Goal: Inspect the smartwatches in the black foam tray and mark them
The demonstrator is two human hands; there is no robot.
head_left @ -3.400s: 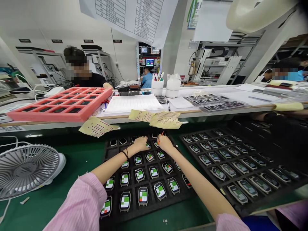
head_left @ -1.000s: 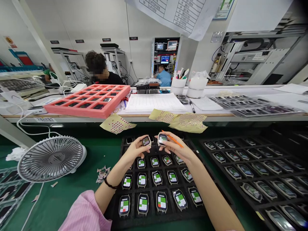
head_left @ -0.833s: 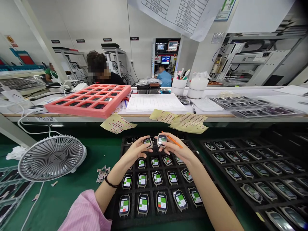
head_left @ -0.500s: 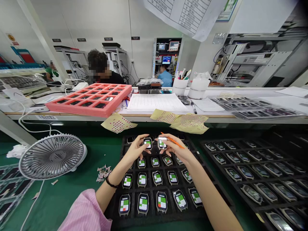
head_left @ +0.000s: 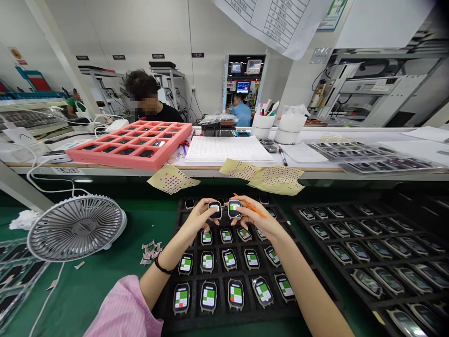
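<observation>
My left hand [head_left: 198,217] pinches a smartwatch body [head_left: 215,210] by its edges, just above the black foam tray [head_left: 179,202]. My right hand [head_left: 255,221] holds a second smartwatch body [head_left: 235,209] close beside the first, the two apart. A thin orange pen [head_left: 249,205] also lies in my right fingers. Several more watch bodies, such as one [head_left: 208,296] in the near rows, sit in the tray's pockets showing green, white and red screens. My hands hide the pockets beneath them.
A second black tray of watches [head_left: 361,255] lies to the right, and a white desk fan [head_left: 75,228] stands to the left. Beyond, a bench holds a pink foam tray [head_left: 129,152], a paper form [head_left: 224,149] and yellow sticker sheets [head_left: 277,180]. A co-worker [head_left: 150,96] sits opposite.
Since the oldest frame, both hands have lifted off the tray, each with a watch. Over the last second, the watches have turned slightly in my fingers, and the view has shifted little.
</observation>
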